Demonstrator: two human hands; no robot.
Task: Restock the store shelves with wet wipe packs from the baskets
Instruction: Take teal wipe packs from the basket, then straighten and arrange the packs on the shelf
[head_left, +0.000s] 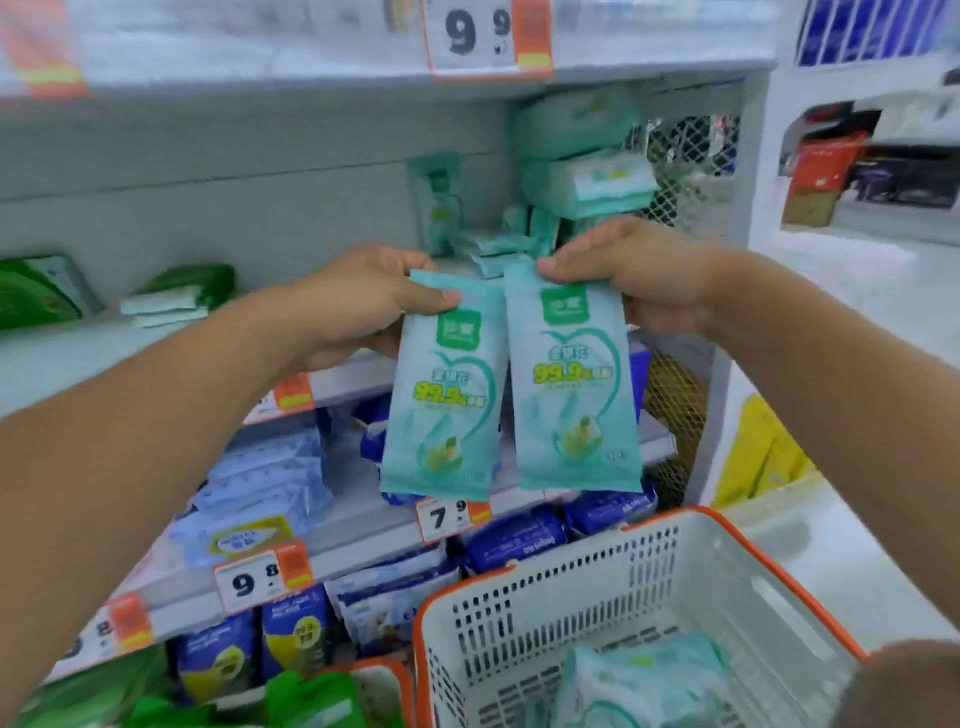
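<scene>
**A:** Lots is getting lost here. The top shelf and its price tags are blurring out, the green packs (41, 296) at far left are being cut off by the frame, and the small print on the wipes isn't reading at all, only "99.9" is coming through.

**B:** Yeah. The left hand (358, 301) is pinching the top edge of one teal wet wipe pack (441, 395), thumb on the front, fingers tucked behind it. The right hand (639, 275) is doing the same with a second teal pack (571, 384). Both grips are closing on flat, glossy, soft plastic pouches that are hanging upright, side by side and touching, in front of the middle shelf (156, 343).

**A:** Both arms are reaching up and forward. Below, a white perforated basket (597, 587) with an orange rim is holding more teal packs (649, 686), partly cropped at the bottom.
</scene>
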